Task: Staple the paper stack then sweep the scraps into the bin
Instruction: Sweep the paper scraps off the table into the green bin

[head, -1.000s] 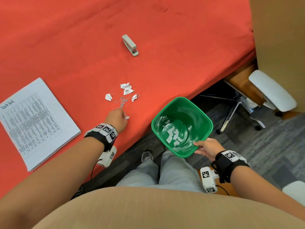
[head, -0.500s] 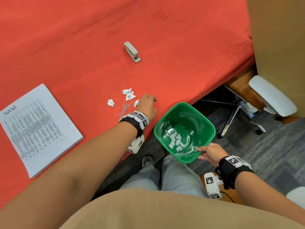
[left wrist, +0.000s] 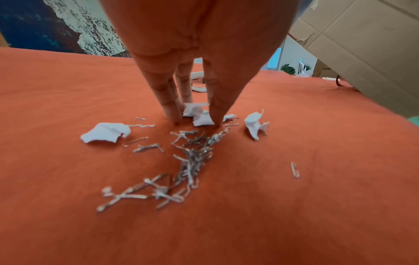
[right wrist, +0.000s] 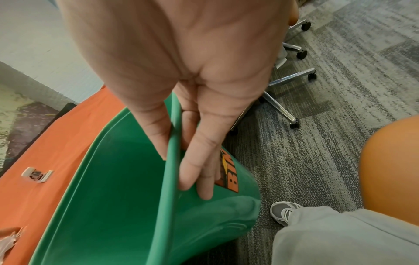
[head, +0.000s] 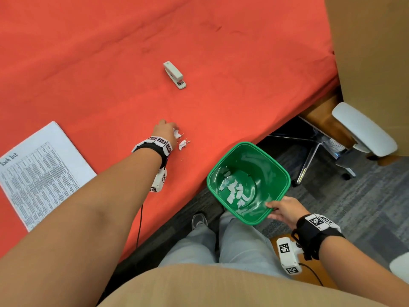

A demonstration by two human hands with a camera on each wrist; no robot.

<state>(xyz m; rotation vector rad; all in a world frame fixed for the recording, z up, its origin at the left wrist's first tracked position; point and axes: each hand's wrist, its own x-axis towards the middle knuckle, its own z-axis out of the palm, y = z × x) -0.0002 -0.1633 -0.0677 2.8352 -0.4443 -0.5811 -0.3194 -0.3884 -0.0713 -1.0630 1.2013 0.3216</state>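
Observation:
My left hand [head: 164, 130] [left wrist: 195, 122] rests fingertips-down on the red cloth, fingers straight, behind torn white paper scraps [head: 182, 144] [left wrist: 106, 132] and a pile of loose metal staples [left wrist: 192, 157]. One scrap [left wrist: 200, 116] lies between the thumb and fingers. My right hand [head: 285, 210] [right wrist: 181, 152] grips the rim of the green bin [head: 247, 162] [right wrist: 108, 197], held below the table edge, with several white scraps lying inside it. The stapled paper stack [head: 42, 173] lies at the left. A white stapler [head: 174, 74] [right wrist: 37, 174] sits farther back.
The red-covered table [head: 221, 52] ends in a diagonal edge near the bin. An office chair [head: 363, 134] stands on grey carpet at the right, beside a brown cardboard panel [head: 371, 52]. My legs and a shoe [head: 199, 220] are below the bin.
My left hand moved away from the table edge to the far side of the scraps and set its fingertips down there. The bin stays held by my right hand.

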